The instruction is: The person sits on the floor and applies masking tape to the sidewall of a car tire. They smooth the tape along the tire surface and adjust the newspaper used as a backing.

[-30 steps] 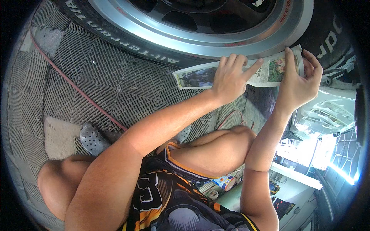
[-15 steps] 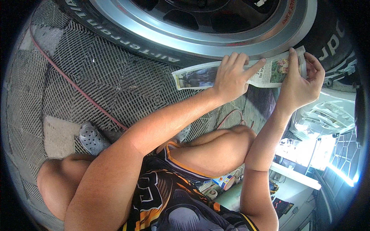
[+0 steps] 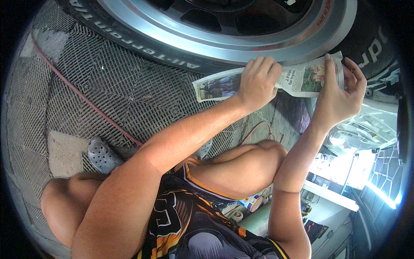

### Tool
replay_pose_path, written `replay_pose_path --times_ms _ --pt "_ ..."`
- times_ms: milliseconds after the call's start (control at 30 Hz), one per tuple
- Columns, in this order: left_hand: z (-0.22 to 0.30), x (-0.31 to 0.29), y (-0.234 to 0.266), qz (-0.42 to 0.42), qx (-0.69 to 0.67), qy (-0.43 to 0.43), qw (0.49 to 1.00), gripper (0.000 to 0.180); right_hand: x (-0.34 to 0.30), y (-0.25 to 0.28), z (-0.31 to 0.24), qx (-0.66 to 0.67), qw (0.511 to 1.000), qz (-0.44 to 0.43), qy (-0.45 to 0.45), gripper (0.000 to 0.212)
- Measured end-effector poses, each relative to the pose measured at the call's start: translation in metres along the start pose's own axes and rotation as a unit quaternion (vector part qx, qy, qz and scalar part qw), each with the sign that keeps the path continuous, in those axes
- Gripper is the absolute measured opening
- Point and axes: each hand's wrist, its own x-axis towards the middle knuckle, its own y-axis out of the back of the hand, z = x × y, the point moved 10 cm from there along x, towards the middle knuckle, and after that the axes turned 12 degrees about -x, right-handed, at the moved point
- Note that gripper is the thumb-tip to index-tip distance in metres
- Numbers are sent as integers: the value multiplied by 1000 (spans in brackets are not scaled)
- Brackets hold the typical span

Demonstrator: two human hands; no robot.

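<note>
Head view, only one here. Folded newspaper strip (image 3: 306, 78) is at the lower right edge of the wheel, running along the tyre (image 3: 148, 52) just outside the silver rim (image 3: 207, 43). Left hand (image 3: 260, 82) is closed over roughly mid-strip, fingers curled across its upper edge; thumb mostly hidden. Right hand (image 3: 338, 97) pinches the right end, thumb on the printed face, fingers behind. Hands are apart, both on the paper. Strip's left end sticks out past the left hand, not held by either. Can't tell whether the strip's back touches the tyre.

Risks, my read: thin paper, so opposing pulls from the two hands could tear or crease it between them. Bend already shows right of the left hand; a push inward there could buckle it further. Loose left end could swing or curl if the left hand lets go. Red hose (image 3: 86, 99) crosses the left part of the grated floor (image 3: 116, 82); snag hazard for the feet.
</note>
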Motion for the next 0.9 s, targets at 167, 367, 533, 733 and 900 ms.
replay_pose_path --times_ms 167,367,533,733,900 --pt "1 -1 -5 1 5 4 1000 27 2 -3 2 21 1000 -4 -4 33" --pt "1 -3 -7 -1 11 5 1000 27 4 -2 -4 5 1000 0 17 34" --pt "2 -1 -7 -2 5 7 1000 30 1 2 -9 -22 1000 -13 11 40" --pt "2 -2 -10 5 -1 8 1000 32 3 4 3 19 999 -11 -24 39" --pt "1 -3 -10 7 3 10 1000 31 3 4 1 18 1000 -7 -2 38"
